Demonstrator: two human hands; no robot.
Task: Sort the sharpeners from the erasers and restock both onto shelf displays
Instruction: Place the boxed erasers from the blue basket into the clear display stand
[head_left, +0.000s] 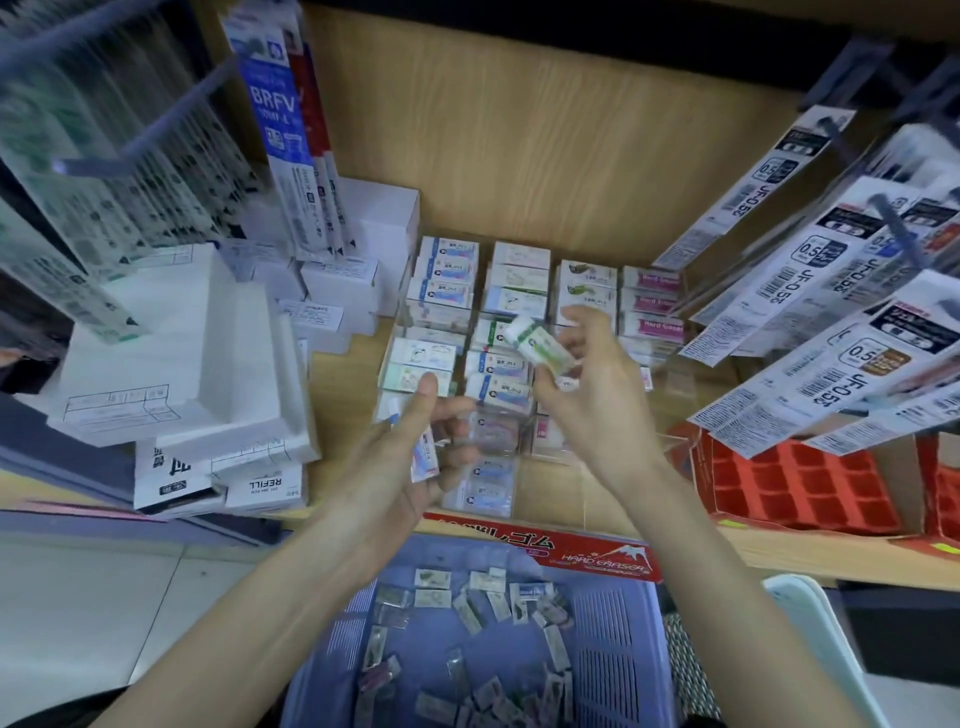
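Hands mid-frame: right hand (582, 400) pinches a white, green-sleeved eraser (540, 349), likely light and firm, endwise; left hand (400, 462) grips a blue-printed eraser (424, 460).

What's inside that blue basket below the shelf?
Small wrapped packets lie scattered on the blue basket floor. The left forearm covers one corner; its near part is out of frame. Whether erasers or sharpeners is blurred.

Refill packs (831, 312) crowd right, white boxes (171, 353) left; centre above erasers (447, 280) open.

Basket (613, 613) sits before the shelf's eraser display (519, 291).
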